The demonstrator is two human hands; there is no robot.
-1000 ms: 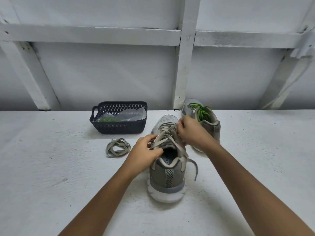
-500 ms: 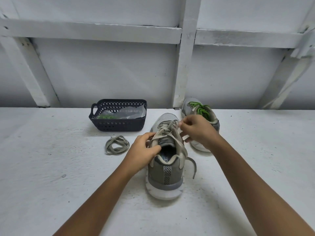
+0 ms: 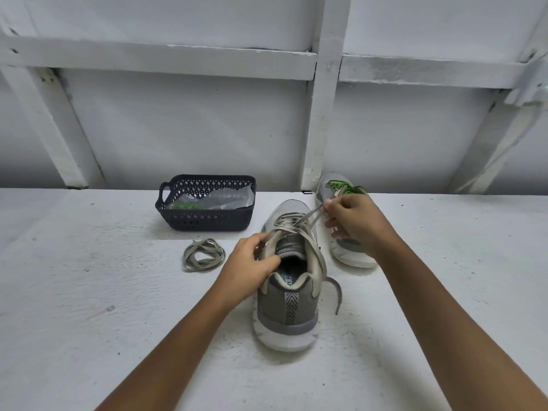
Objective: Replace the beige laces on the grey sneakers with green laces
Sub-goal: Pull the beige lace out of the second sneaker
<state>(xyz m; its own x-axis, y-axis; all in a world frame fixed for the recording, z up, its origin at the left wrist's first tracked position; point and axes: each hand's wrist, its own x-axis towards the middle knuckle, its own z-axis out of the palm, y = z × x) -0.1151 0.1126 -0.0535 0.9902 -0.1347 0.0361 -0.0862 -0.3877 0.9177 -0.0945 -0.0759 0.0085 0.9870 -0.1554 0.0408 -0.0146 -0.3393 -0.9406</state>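
Observation:
A grey sneaker stands in the middle, heel toward me, with a loosened beige lace still threaded in it. My left hand grips the left side of its collar, thumb over the edge. My right hand pinches a strand of that beige lace and holds it stretched up and to the right. Behind my right hand lies the second grey sneaker, fitted with a green lace. A removed beige lace lies coiled on the surface to the left.
A dark perforated basket at the back left holds a clear plastic bag with green laces inside. The white surface ends at a white wall with beams right behind the shoes.
My right hand has moved up and to the right, drawing the beige lace strand out of the front eyelets. The left hand keeps its hold on the sneaker's collar.

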